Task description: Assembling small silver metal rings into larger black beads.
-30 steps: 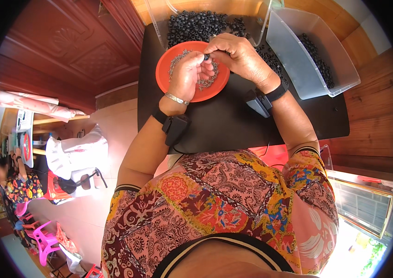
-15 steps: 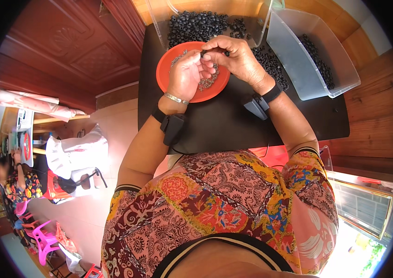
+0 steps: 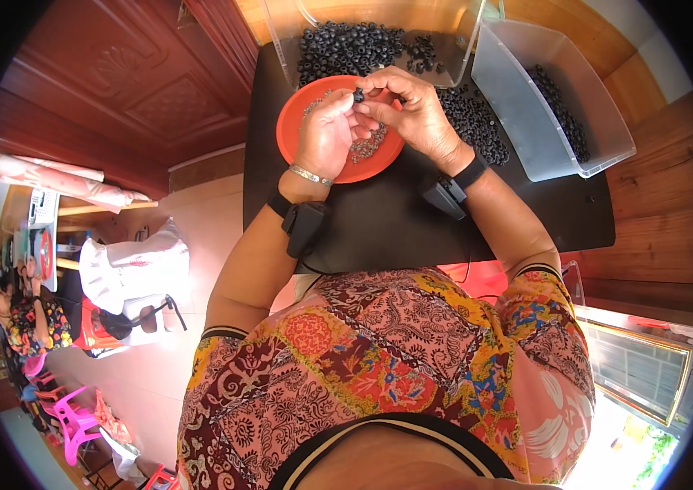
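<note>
Both hands meet above an orange round plate (image 3: 293, 131) on a black table (image 3: 395, 220). My left hand (image 3: 326, 135) and my right hand (image 3: 412, 110) pinch a small black ring (image 3: 358, 95) between their fingertips. Small grey metal pieces (image 3: 367, 149) lie heaped in the plate under the fingers. A pile of black rings (image 3: 473, 122) lies on the table just right of my right hand. Whether a metal piece is also in the fingers is hidden.
A clear bin (image 3: 281, 41) with many black rings stands behind the plate. A translucent tub (image 3: 518, 122) with more rings sits at the right. Wooden wall panels surround the table. At the far left another person (image 3: 24, 314) sits by a white chair (image 3: 130, 269) and pink stools.
Both hands have stayed over the plate, with only small finger movements around the black ring. The left fingers have curled a little closer to the right fingertips.
</note>
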Motion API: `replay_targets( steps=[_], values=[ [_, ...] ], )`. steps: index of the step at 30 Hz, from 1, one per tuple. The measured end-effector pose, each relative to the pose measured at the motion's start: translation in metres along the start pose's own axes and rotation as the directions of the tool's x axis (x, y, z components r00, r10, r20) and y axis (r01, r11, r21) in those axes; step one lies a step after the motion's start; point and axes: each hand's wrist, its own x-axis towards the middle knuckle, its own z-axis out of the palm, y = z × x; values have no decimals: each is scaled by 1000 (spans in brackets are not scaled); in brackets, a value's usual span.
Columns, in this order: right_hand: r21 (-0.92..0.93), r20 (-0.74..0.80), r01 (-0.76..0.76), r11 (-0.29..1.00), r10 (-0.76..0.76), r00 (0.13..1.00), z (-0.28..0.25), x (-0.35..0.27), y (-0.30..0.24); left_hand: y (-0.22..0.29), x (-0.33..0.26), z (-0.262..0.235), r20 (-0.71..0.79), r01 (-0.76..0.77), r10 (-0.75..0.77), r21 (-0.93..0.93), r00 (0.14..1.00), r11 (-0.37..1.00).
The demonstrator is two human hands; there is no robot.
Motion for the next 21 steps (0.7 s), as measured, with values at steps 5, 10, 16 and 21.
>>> replay_targets(
  steps=[5, 10, 16, 21],
  values=[
    [-306, -51, 216, 927, -242, 969, 0, 2, -2, -5, 0, 0, 28, -22, 23, -15, 999, 1000],
    [-393, -42, 251, 885, -290, 956, 1, 0, -5, -7, -2, 4, -6, -29, 29, -36, 1000, 999],
    [-579, -27, 298, 759, -384, 923, 5, -1, -5, -10, -1, 4, -20, -29, 28, -53, 999, 998],
    [-599, -42, 285, 748, -385, 922, 7, -2, -7, -12, -1, 3, -58, -31, 27, -71, 998, 997]
  ],
)
